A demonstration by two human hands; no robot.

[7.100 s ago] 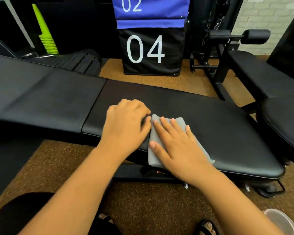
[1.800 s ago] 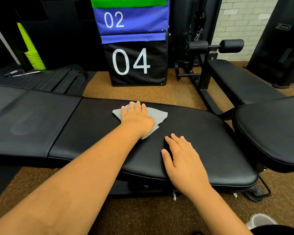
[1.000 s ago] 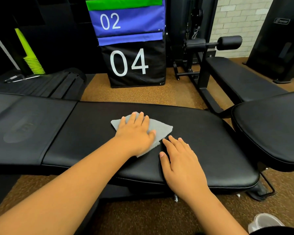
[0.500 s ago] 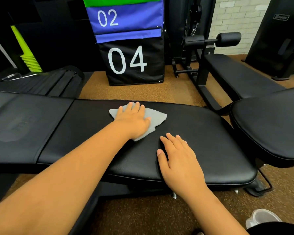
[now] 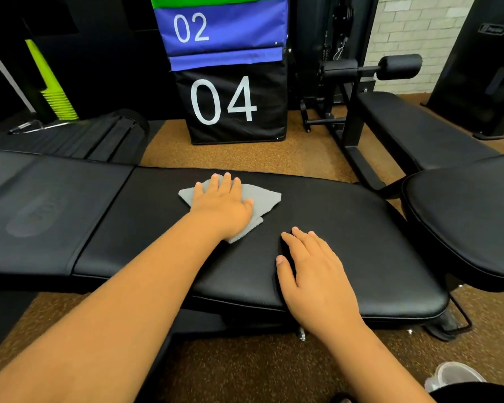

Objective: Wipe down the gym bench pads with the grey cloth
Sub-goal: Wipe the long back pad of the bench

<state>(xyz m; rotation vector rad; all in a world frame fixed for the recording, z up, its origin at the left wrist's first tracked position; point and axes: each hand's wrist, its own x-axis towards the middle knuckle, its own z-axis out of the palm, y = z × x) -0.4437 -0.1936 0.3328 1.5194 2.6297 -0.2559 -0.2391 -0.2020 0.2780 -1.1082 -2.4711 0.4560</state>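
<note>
On bench pad (image 5: pixel 346 228), grey cloth (image 5: pixel 264 199)

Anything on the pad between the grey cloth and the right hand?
No: head view shows bare black bench pad between the grey cloth and right hand.

cloth (image 5: pixel 264 199): on your bench pad (image 5: pixel 346 242), far side, under your left hand (image 5: pixel 223 206);
right hand (image 5: pixel 314 274): flat on the pad, nearer you, right of the cloth;
numbered box (image 5: pixel 233 106): on the floor behind the bench
</note>
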